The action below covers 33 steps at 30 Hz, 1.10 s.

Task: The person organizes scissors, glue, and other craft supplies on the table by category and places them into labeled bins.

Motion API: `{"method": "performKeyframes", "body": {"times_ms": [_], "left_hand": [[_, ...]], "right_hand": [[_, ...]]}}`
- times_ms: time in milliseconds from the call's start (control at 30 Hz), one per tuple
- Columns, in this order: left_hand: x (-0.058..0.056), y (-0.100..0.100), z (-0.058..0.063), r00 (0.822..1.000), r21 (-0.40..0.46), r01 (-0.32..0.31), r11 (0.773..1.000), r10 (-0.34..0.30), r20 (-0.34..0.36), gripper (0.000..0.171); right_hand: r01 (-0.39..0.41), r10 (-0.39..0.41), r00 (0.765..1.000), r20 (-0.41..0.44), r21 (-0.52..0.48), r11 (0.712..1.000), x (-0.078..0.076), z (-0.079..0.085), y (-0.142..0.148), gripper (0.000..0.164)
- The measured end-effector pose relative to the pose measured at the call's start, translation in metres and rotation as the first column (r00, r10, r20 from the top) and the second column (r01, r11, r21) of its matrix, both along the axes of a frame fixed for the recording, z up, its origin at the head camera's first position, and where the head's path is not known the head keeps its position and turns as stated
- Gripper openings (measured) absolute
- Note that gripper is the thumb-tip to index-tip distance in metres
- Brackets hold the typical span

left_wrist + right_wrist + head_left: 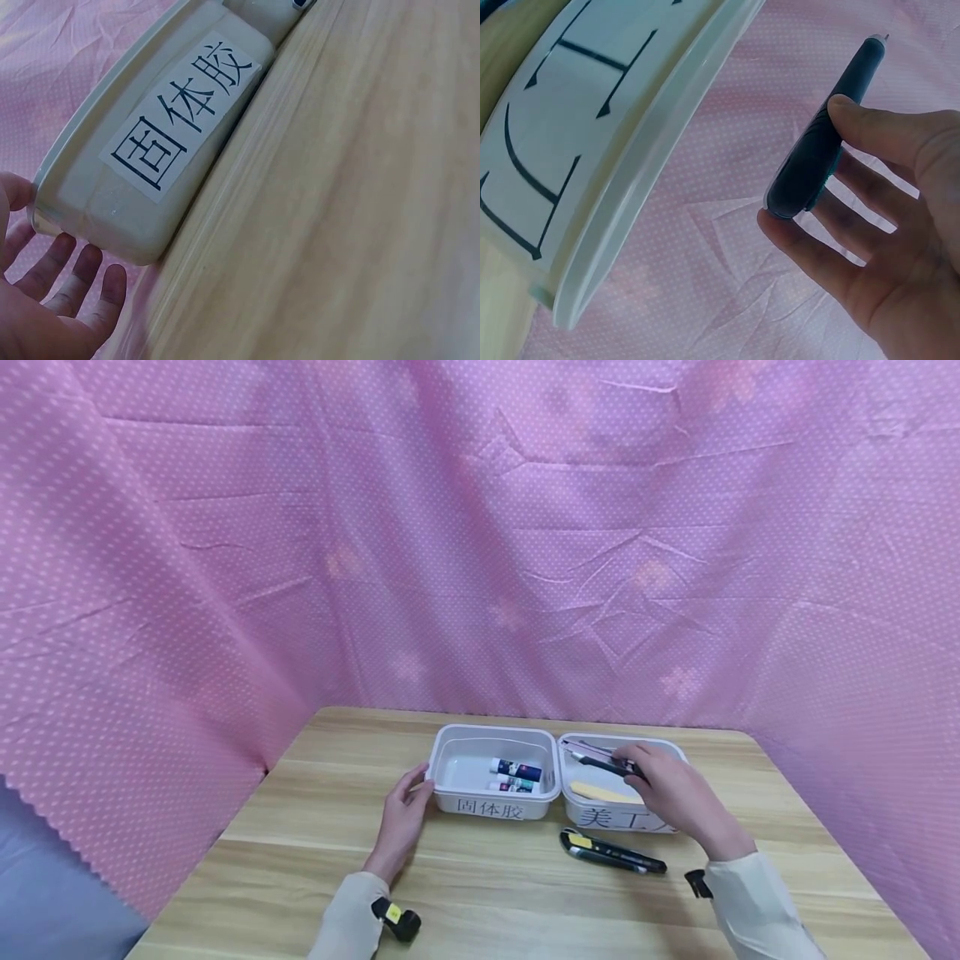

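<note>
My right hand (670,789) holds a dark utility knife (817,142) between thumb and fingers, above the right white bin (652,157). The knife's thin metal tip points away from the palm. In that bin, a yellow utility knife (600,792) and a pale pinkish one (588,750) lie in the head view. My left hand (405,817) touches the left white bin (442,802) at its left end, fingers loosely spread at the rim and side (75,217). Several glue sticks (517,769) lie inside this bin, toward its right.
A black utility knife with a yellow patch (611,850) lies on the wooden table (495,893) in front of the right bin. Both bins stand side by side with labels in Chinese characters (184,116). Pink dotted cloth (480,568) hangs behind and around the table.
</note>
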State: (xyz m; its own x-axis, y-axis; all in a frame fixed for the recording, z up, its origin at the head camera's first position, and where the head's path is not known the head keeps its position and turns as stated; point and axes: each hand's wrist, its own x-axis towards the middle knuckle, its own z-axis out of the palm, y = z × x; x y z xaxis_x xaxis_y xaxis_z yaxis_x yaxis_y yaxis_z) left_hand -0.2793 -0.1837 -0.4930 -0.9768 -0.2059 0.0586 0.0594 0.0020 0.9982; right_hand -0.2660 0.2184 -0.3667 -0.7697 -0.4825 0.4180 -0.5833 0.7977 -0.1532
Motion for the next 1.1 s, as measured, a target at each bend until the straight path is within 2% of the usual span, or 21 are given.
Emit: {"method": "performKeyframes", "body": {"times_ms": [267,500,767,1100], "left_hand": [[-0.002,0.000,-0.002,1.000,-0.015,-0.002,1.000,0.002,-0.028,0.048],[-0.002,0.000,-0.005,0.999,-0.031,-0.021,0.999,0.020,-0.030,0.046],[-0.003,0.000,-0.005,1.000,-0.025,-0.009,1.000,0.008,-0.029,0.047],[-0.003,0.000,-0.005,1.000,-0.010,-0.004,1.000,0.004,-0.029,0.047]], "right_hand": [[0.061,-0.062,0.995,0.080,0.014,0.998,-0.018,-0.004,0.009,0.033],[0.048,-0.048,0.992,0.115,0.001,0.999,-0.032,-0.020,0.014,0.030],[0.089,-0.094,0.979,0.178,0.037,0.995,-0.039,-0.029,0.020,0.028],[0.064,-0.083,0.966,0.246,0.087,0.994,-0.051,-0.038,0.022,0.027]]}}
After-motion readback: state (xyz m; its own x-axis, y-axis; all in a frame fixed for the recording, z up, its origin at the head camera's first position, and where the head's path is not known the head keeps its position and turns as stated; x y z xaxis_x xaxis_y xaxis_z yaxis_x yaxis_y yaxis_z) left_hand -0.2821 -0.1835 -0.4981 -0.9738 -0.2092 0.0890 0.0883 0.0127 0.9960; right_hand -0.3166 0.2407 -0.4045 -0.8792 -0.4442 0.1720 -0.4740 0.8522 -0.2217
